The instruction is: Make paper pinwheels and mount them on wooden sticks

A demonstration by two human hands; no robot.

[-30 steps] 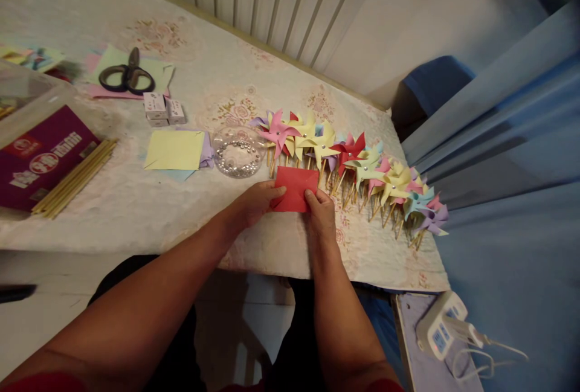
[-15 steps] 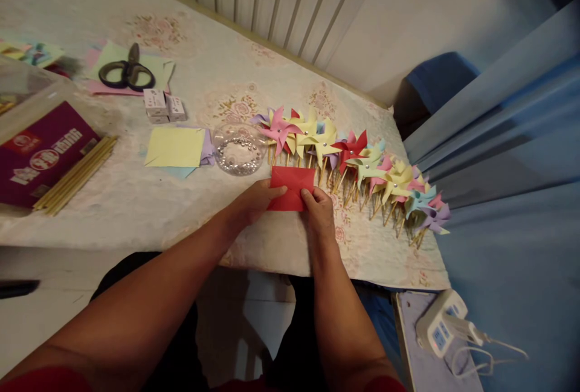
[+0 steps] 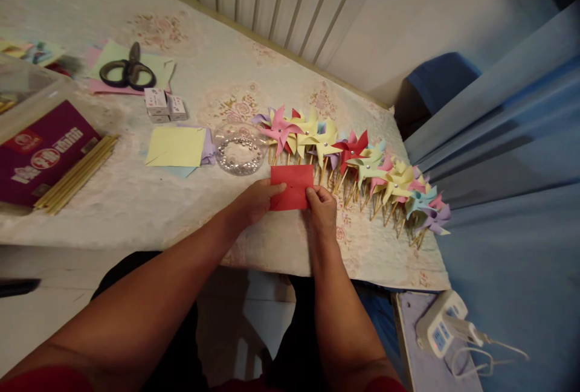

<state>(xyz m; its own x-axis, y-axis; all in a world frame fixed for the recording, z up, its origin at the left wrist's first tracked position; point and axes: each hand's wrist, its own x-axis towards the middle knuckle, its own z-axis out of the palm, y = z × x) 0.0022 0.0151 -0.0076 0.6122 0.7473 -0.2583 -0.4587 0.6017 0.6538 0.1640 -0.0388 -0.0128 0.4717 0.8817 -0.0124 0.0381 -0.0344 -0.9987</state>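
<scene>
A square of red paper (image 3: pixel 292 177) is held between my hands, just above the near part of the table. My left hand (image 3: pixel 261 199) pinches its left edge, thumb on top. On the opposite edge my right hand (image 3: pixel 322 203) has its thumb pressed on the paper. Faint crease or cut lines run across the red sheet. Just beyond it stands a clear round dish (image 3: pixel 240 149) of small silvery fasteners. A long row of finished paper pinwheels (image 3: pixel 353 150) on thin sticks lies behind and to the right of my hands.
Left of the dish lie yellow paper squares (image 3: pixel 176 146), with small white boxes (image 3: pixel 162 105) behind them. Black-handled scissors (image 3: pixel 127 72) rest on more paper. Thin sticks (image 3: pixel 77 174) lean by a purple-labelled plastic box (image 3: pixel 40 150). A power strip (image 3: pixel 439 325) sits below right.
My right thumb has slid outward from the middle of the red paper to its right edge. The left hand keeps its hold, and the rest stays in place.
</scene>
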